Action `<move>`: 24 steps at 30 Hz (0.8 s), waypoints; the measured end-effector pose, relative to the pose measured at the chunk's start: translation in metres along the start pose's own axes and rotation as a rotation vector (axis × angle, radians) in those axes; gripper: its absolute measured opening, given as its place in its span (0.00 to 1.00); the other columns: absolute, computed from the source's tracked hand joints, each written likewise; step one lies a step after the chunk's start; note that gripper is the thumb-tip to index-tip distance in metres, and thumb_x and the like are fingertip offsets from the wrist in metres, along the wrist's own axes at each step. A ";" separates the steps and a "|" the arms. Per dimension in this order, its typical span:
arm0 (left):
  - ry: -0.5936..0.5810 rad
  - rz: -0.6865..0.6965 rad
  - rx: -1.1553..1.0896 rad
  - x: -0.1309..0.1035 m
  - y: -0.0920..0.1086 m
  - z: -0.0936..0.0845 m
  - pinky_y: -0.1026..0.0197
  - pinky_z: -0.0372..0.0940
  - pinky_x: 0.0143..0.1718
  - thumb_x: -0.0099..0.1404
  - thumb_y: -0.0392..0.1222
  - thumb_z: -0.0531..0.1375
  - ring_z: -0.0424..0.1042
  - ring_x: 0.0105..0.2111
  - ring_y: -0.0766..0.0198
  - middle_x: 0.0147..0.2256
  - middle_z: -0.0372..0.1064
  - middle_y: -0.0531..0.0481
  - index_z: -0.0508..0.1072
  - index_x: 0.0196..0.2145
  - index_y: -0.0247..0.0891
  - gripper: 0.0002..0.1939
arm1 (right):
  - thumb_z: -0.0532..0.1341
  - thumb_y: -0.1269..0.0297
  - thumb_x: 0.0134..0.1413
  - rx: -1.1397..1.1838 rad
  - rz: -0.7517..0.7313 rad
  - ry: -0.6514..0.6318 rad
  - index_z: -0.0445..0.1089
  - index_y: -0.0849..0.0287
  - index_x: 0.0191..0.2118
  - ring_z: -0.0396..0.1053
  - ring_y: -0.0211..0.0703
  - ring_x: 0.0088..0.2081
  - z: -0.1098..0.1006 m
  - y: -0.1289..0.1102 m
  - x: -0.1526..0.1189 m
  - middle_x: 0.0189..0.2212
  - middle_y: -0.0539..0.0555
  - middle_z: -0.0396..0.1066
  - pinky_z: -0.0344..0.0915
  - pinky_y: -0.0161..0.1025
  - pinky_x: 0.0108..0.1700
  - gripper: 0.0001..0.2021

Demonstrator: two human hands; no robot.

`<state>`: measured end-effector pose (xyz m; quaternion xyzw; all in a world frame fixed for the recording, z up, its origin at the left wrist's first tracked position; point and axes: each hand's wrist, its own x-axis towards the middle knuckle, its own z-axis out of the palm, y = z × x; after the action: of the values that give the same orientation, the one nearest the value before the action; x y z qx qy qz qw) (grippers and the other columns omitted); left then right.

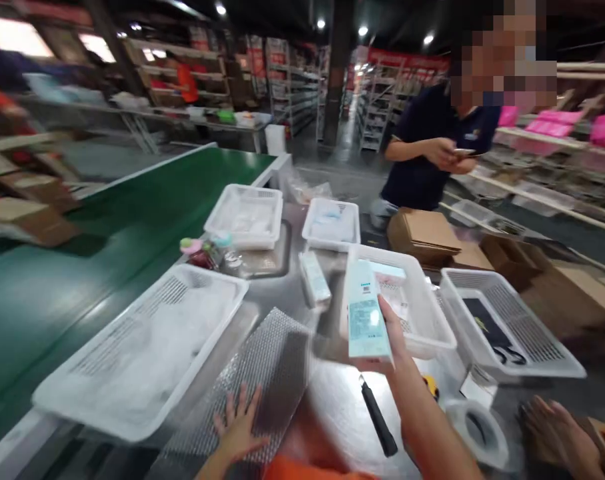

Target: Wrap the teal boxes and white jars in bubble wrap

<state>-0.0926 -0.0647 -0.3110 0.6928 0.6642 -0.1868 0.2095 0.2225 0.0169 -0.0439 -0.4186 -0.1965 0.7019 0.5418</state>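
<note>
My left hand (239, 423) lies flat with fingers spread on a sheet of bubble wrap (269, 350) on the metal table. My right hand (393, 327) grips a pale blue printed box (368, 317) from its right side, held up in front of a white plastic basket (435, 333). More boxes lie inside that basket, partly hidden by the held one. Below the box, a black-handled knife (379, 417) rests on the table. A similar slim box (315, 280) lies to the left of the basket.
A large white basket (137, 427) of clear plastic packaging stands left, beside a green conveyor belt (147, 193). Further baskets stand at the back and right. A tape roll (477, 433) lies near another person's hand (557, 427). A person in dark clothing (422, 133) stands across the table by cardboard boxes (422, 237).
</note>
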 end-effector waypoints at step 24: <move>0.301 0.068 -0.410 0.011 -0.041 0.003 0.45 0.43 0.68 0.61 0.34 0.57 0.50 0.66 0.55 0.67 0.50 0.43 0.64 0.58 0.37 0.27 | 0.58 0.60 0.59 -2.205 -0.132 -0.203 0.38 0.45 0.70 0.68 0.55 0.45 0.041 0.258 0.112 0.46 0.62 0.64 0.64 0.42 0.37 0.38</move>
<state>-0.1331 -0.0560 -0.3216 0.6780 0.6881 0.0640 0.2505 0.0294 0.0408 -0.2503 -0.6007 -0.7789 0.1431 -0.1098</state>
